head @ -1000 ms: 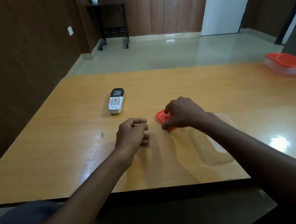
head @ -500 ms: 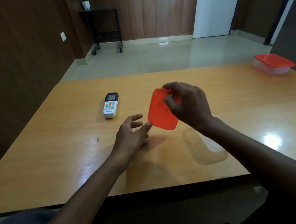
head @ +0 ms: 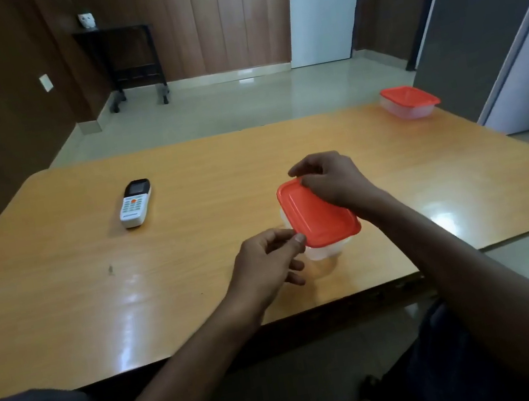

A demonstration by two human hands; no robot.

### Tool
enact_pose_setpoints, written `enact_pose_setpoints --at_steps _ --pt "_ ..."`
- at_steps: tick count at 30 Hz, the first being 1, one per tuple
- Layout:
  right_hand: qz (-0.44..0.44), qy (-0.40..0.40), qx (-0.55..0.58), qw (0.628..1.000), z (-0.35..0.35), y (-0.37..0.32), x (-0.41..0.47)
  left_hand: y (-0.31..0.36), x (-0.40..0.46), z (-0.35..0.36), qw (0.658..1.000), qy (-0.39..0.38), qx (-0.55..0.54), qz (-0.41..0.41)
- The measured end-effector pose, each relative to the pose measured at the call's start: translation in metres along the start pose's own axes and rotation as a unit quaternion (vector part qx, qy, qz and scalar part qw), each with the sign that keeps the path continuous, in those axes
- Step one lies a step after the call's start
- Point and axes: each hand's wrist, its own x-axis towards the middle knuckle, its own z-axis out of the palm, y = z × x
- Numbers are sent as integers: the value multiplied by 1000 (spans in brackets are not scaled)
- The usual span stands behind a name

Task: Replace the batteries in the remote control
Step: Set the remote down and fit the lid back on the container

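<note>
We see a table [head: 67,318] filling most of the view, wood top, glossy. On it near center at about 4 o'clock from the remote sits a clear box [head: 325,251], mostly hidden under a red lid [head: 317,216] that lies tilted over its top. Our right hand [head: 332,179] comes in from 5 o'clock and grips the lid's far edge, fingers curled over it. Our left hand [head: 266,262] comes in from 7 o'clock, thumb and fingers curled at the lid's near left corner, thumb tip touching the rim; we cannot tell if it truly pinches it. A second box [head: 408,103] with a red lid sits at 2 o'clock, at the table's far right corner. The remote [head: 135,203] lies face up at 10 o'clock from the hands, well apart, untouched, screen end pointing away.
</note>
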Motion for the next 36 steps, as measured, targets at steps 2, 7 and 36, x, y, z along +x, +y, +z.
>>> enact_pose_setpoints --at_steps 2,7,36 --pt "24 -4 -21 999 1 16 1 -6 4 11 1000 9 15 -13" --pt "22 -16 -87 996 12 34 9 -11 12 20 998 54 -20 -36" --pt "-158 2 -37 987 63 9 -3 -25 -1 -68 984 100 -141 -53"
